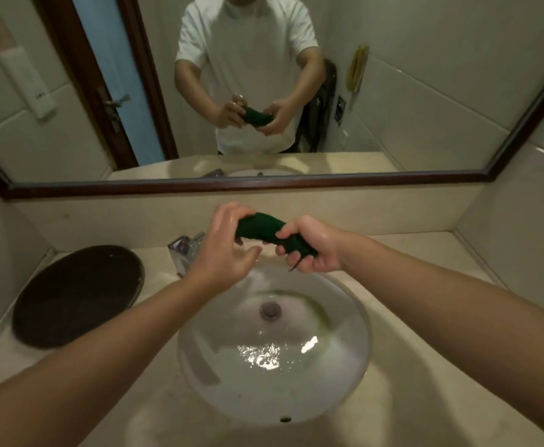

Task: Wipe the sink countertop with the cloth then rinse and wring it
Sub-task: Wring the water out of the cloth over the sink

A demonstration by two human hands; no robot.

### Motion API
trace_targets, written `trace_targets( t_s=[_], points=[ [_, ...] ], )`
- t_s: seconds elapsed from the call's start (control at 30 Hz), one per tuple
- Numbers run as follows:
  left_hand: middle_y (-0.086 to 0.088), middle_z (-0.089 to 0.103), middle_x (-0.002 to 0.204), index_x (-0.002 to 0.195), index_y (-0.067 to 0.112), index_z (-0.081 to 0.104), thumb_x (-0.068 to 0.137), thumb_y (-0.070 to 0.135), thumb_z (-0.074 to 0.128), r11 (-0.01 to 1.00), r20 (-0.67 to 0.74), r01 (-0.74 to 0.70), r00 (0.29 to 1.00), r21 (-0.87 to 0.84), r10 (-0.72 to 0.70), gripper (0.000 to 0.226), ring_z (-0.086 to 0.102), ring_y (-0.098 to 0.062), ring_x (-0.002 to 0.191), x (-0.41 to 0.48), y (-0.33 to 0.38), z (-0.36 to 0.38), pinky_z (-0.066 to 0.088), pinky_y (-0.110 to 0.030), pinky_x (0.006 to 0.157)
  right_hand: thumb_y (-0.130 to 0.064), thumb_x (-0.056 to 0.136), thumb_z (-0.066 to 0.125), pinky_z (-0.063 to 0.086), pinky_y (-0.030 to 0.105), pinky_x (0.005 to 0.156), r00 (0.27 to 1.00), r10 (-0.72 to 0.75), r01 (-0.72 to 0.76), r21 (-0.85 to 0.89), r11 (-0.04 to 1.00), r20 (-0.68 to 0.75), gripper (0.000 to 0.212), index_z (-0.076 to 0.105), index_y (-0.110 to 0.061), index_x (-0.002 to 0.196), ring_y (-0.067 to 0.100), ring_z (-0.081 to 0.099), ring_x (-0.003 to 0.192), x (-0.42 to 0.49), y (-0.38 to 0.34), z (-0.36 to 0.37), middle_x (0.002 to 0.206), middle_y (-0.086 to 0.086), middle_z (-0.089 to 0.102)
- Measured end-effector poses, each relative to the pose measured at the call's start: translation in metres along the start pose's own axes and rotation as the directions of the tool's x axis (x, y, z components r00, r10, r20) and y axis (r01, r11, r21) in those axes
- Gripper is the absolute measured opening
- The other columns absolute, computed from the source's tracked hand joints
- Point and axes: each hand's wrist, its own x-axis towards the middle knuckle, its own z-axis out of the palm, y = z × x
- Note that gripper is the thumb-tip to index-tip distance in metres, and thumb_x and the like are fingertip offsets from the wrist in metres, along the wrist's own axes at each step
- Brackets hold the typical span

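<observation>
A dark green cloth [261,230], rolled into a tight twisted bundle, is held above the far rim of the white sink basin [344,366]. My left hand [222,253] grips its left end, and my right hand [309,250] is clenched around its right end. Both hands look wet. Water lies in the basin around the metal drain [270,310]. The beige countertop [425,317] surrounds the sink. The chrome faucet [185,250] stands just left of my left hand, partly hidden by it.
A dark round tray [77,295] lies on the counter to the left of the sink. A wide mirror with a dark frame [232,185] runs along the back wall and reflects a person in a white shirt holding the cloth. Tiled walls close in both sides.
</observation>
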Motion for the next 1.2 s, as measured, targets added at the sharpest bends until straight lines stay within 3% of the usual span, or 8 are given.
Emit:
trace_targets(
  t_s=[0.1, 0.3, 0.4, 0.57, 0.7, 0.83, 1.0, 1.2],
  points=[
    [-0.017, 0.030, 0.137, 0.130, 0.017, 0.042, 0.071, 0.003, 0.076, 0.886, 0.001, -0.318, 0.941, 0.337, 0.338, 0.070, 0.043, -0.033, 0.120, 0.004, -0.007, -0.006, 0.049, -0.047, 0.097, -0.027, 0.076, 0.047, 0.014, 0.015, 0.035, 0.977, 0.098, -0.116, 0.087, 0.989, 0.192, 0.024, 0.051, -0.011, 0.092, 0.006, 0.030, 0.038, -0.008, -0.011, 0.005, 0.061, -0.003, 0.040],
    [-0.016, 0.033, 0.131, 0.128, 0.012, 0.046, 0.079, 0.017, 0.075, 0.704, -0.041, -0.467, 0.818, 0.535, 0.574, 0.056, 0.042, -0.037, 0.116, 0.014, -0.006, -0.016, 0.049, -0.050, 0.094, -0.065, 0.085, 0.038, 0.009, 0.019, 0.041, 0.870, 0.195, -0.244, 0.050, 0.969, 0.454, 0.055, 0.054, -0.012, 0.082, 0.006, 0.027, 0.038, -0.002, 0.005, 0.031, 0.059, -0.003, 0.040],
    [-0.014, 0.048, 0.124, 0.122, 0.013, 0.055, 0.092, 0.026, 0.058, 0.821, -0.053, -0.345, 0.910, 0.455, 0.411, 0.033, 0.050, -0.031, 0.105, 0.022, 0.010, -0.024, 0.051, -0.045, 0.084, -0.058, 0.089, 0.029, 0.006, 0.019, 0.041, 0.900, 0.230, -0.245, -0.005, 0.969, 0.369, 0.052, 0.052, -0.016, 0.068, 0.006, 0.026, 0.033, -0.009, 0.006, 0.049, 0.052, -0.006, 0.037],
    [-0.016, 0.068, 0.103, 0.099, 0.006, 0.071, 0.085, 0.017, 0.061, 0.598, 0.151, -0.539, 0.804, 0.593, 0.575, 0.020, 0.067, -0.031, 0.081, 0.028, -0.003, -0.024, 0.052, -0.035, 0.052, -0.049, 0.089, 0.031, 0.009, 0.014, 0.037, 0.984, 0.163, -0.147, -0.188, 0.971, 0.074, 0.041, 0.048, -0.019, 0.065, 0.007, 0.021, 0.033, -0.018, 0.004, 0.054, 0.051, -0.006, 0.034],
    [-0.013, 0.065, 0.089, 0.097, 0.010, 0.065, 0.079, 0.019, 0.070, 0.675, 0.309, -0.316, 0.941, 0.666, 0.137, 0.021, 0.064, -0.034, 0.070, 0.030, 0.017, -0.021, 0.045, -0.035, 0.048, -0.044, 0.095, 0.027, 0.016, 0.018, 0.041, 0.976, -0.027, -0.059, -0.380, 0.923, -0.218, 0.045, 0.049, -0.017, 0.066, 0.011, 0.028, 0.035, -0.014, 0.003, 0.056, 0.049, -0.003, 0.041],
    [-0.003, 0.060, 0.078, 0.086, 0.020, 0.055, 0.087, 0.026, 0.054, 0.658, 0.393, -0.189, 0.903, 0.729, -0.176, 0.006, 0.061, -0.028, 0.072, 0.037, 0.027, -0.015, 0.044, -0.032, 0.060, -0.014, 0.099, 0.041, 0.039, 0.035, 0.053, 0.845, -0.465, 0.026, -0.850, 0.527, -0.263, 0.019, 0.051, 0.000, 0.107, 0.030, 0.059, 0.071, -0.008, 0.003, 0.053, 0.086, 0.015, 0.060],
    [-0.004, 0.061, 0.069, 0.074, 0.017, 0.059, 0.084, 0.032, 0.050, 0.801, 0.454, 0.144, 0.760, 0.581, -0.466, 0.020, 0.060, -0.023, 0.064, 0.032, 0.019, -0.003, 0.050, -0.029, 0.057, -0.023, 0.101, 0.029, 0.040, 0.035, 0.050, 0.759, -0.650, 0.087, -0.983, 0.164, -0.041, 0.034, 0.045, -0.011, 0.073, 0.031, 0.052, 0.059, 0.001, 0.002, 0.048, 0.060, 0.007, 0.048],
    [-0.004, 0.045, 0.055, 0.060, 0.014, 0.046, 0.074, 0.013, 0.060, 0.872, 0.609, 0.430, 0.634, 0.236, -0.477, 0.020, 0.043, -0.021, 0.053, 0.023, 0.009, 0.004, 0.030, -0.024, 0.046, -0.034, 0.100, 0.030, 0.034, 0.031, 0.059, 0.704, -0.683, 0.096, -0.979, -0.182, 0.196, 0.049, 0.053, -0.015, 0.061, 0.030, 0.045, 0.058, 0.002, 0.001, 0.043, 0.061, 0.007, 0.047]
  ],
)
